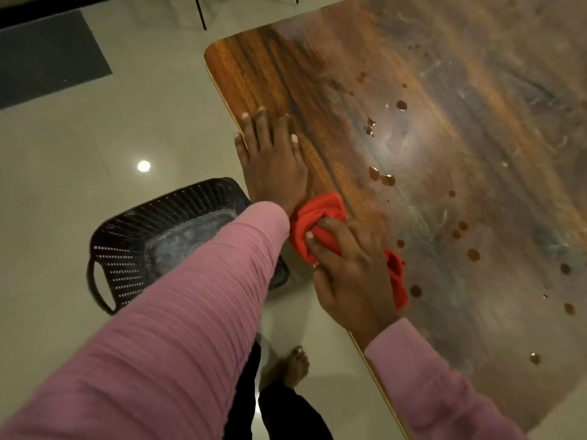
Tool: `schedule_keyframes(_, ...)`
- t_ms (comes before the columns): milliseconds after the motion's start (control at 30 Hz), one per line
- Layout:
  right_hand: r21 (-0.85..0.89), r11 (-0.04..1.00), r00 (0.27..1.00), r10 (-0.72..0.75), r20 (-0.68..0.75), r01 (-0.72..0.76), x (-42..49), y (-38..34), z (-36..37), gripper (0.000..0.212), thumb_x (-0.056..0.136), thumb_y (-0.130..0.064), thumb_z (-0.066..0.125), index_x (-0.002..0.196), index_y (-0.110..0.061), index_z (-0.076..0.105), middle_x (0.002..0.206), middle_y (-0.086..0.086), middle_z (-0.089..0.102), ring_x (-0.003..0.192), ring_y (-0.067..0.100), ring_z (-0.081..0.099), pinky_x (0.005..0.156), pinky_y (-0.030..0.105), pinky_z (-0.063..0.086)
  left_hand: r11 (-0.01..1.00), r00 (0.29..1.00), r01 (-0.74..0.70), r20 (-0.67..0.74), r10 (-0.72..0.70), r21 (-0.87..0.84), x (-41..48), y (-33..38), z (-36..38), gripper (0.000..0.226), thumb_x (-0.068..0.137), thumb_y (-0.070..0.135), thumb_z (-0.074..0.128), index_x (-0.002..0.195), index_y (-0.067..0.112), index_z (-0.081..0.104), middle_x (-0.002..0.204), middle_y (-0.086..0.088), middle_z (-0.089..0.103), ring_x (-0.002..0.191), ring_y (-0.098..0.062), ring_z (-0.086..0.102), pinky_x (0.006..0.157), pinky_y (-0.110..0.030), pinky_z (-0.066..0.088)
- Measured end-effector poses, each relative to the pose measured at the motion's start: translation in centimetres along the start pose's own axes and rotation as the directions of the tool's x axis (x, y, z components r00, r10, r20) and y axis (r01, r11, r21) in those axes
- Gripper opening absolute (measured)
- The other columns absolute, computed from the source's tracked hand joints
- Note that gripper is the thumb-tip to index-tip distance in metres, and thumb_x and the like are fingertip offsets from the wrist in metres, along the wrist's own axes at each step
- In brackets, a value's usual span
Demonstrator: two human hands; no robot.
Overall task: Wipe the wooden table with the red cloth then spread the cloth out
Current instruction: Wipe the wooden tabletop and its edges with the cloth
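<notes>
The right hand (pixel 346 271) grips the bunched red cloth (pixel 320 214) at the table's edge. Just beyond the grip the left hand (pixel 273 163) lies flat on the wood, nearly touching the cloth, and blocks the way along that edge. Its pink sleeve (pixel 222 281) crosses the floor side of the grip. Inward from the grip, the wooden table (pixel 476 122) runs open and flat, marked only by scattered brown drops (pixel 387 180). Off the edge, under the sleeve, a black slotted basket (pixel 133 246) sits on the floor.
</notes>
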State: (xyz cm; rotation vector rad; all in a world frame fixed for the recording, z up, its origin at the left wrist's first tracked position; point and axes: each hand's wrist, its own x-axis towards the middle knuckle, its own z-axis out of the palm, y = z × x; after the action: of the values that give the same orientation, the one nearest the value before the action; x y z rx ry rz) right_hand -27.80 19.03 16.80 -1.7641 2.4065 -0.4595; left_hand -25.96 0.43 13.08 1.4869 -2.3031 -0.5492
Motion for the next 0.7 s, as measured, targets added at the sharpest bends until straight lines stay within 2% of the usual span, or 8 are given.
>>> schedule_keyframes(67, 0.001, 1.0, 1.0, -0.002, -0.015, 0.002, -0.9, 1.5, -0.6, 0.036, 0.082, -0.024, 0.05, 0.11, -0.014, 0.071, 0.125, 0.008, 0.06, 0.11, 0.034, 0.054, 0.091, 0.047, 0.043, 0.999, 0.999, -0.027, -0.021, 0.028, 0.022, 0.0, -0.2, 0.2, 0.04, 0.101, 0.029, 0.028, 0.138, 0.022, 0.042, 0.157, -0.009, 0.023, 0.147, -0.03, 0.007, 0.119, -0.046, 0.005)
schedule_keyframes(200, -0.02, 0.964, 0.959, 0.264, -0.103, -0.267, 0.2, 4.1, -1.8, 0.035, 0.081, -0.017, 0.053, 0.11, -0.01, 0.071, 0.125, 0.012, 0.059, 0.111, 0.037, 0.052, 0.098, 0.047, 0.041, 0.998, 0.996, -0.042, -0.071, 0.045, 0.043, -0.2, 0.2, 0.5, 0.039, 0.1, 0.026, 0.029, 0.137, 0.021, 0.043, 0.156, -0.01, 0.026, 0.147, -0.03, 0.01, 0.119, -0.044, 0.006)
schedule_keyframes(267, 0.008, 0.951, 0.945, 0.309, -0.109, -0.31, 0.4, 3.4, -1.8, 0.035, 0.08, -0.017, 0.053, 0.109, -0.012, 0.072, 0.125, 0.01, 0.059, 0.112, 0.036, 0.05, 0.098, 0.047, 0.039, 0.999, 0.996, -0.028, -0.085, 0.031, 0.042, -0.2, 0.2, 0.5, 0.04, 0.1, 0.025, 0.029, 0.137, 0.02, 0.043, 0.156, -0.01, 0.026, 0.147, -0.03, 0.01, 0.119, -0.044, 0.007)
schedule_keyframes(333, 0.023, 0.974, 0.971, 0.226, -0.071, -0.225, -0.7, 1.8, -1.3, 0.037, 0.078, -0.02, 0.052, 0.108, -0.015, 0.072, 0.124, 0.007, 0.059, 0.112, 0.033, 0.049, 0.094, 0.046, 0.041, 0.999, 0.996, -0.018, -0.091, 0.022, 0.047, -0.2, 0.3, 0.5, 0.041, 0.1, 0.024, 0.028, 0.138, 0.019, 0.042, 0.155, -0.01, 0.027, 0.146, -0.03, 0.011, 0.119, -0.044, 0.007)
schedule_keyframes(433, 0.026, 1.0, 1.0, 0.012, 0.02, -0.013, -3.2, 0.3, -0.6, 0.034, 0.079, -0.024, 0.053, 0.107, -0.017, 0.07, 0.124, 0.004, 0.058, 0.111, 0.03, 0.048, 0.087, 0.041, 0.039, 0.999, 0.996, -0.009, -0.093, 0.014, 0.053, 0.0, 0.4, 0.6, 0.041, 0.1, 0.024, 0.027, 0.138, 0.02, 0.042, 0.155, -0.009, 0.028, 0.146, -0.03, 0.011, 0.119, -0.044, 0.008)
schedule_keyframes(500, 0.023, 1.0, 0.999, -0.018, 0.039, 0.017, -3.6, 1.2, -0.8, 0.033, 0.081, -0.026, 0.054, 0.109, -0.018, 0.07, 0.125, 0.005, 0.058, 0.111, 0.03, 0.049, 0.089, 0.041, 0.039, 0.999, 0.995, -0.002, -0.096, 0.007, 0.051, 0.0, 0.3, 0.6, 0.041, 0.1, 0.024, 0.027, 0.138, 0.02, 0.042, 0.155, -0.009, 0.028, 0.146, -0.03, 0.011, 0.119, -0.044, 0.008)
schedule_keyframes(600, 0.007, 0.99, 0.989, 0.139, -0.049, -0.139, -2.4, 3.5, -1.4, 0.035, 0.08, -0.022, 0.052, 0.109, -0.014, 0.071, 0.124, 0.007, 0.059, 0.108, 0.032, 0.051, 0.091, 0.046, 0.042, 0.999, 0.996, 0.006, -0.087, -0.002, 0.049, 0.1, 0.2, 0.5, 0.041, 0.1, 0.025, 0.026, 0.138, 0.02, 0.042, 0.155, -0.008, 0.027, 0.146, -0.03, 0.011, 0.119, -0.044, 0.008)
schedule_keyframes(700, 0.012, 0.956, 0.942, 0.291, -0.169, -0.293, -1.0, 4.4, -1.6, 0.032, 0.08, -0.015, 0.055, 0.106, -0.01, 0.073, 0.122, 0.01, 0.061, 0.11, 0.034, 0.052, 0.096, 0.042, 0.042, 0.998, 0.996, -0.003, -0.088, 0.008, 0.057, -0.1, 0.4, 0.4, 0.042, 0.101, 0.026, 0.025, 0.14, 0.02, 0.04, 0.156, -0.009, 0.027, 0.146, -0.03, 0.011, 0.12, -0.043, 0.007)
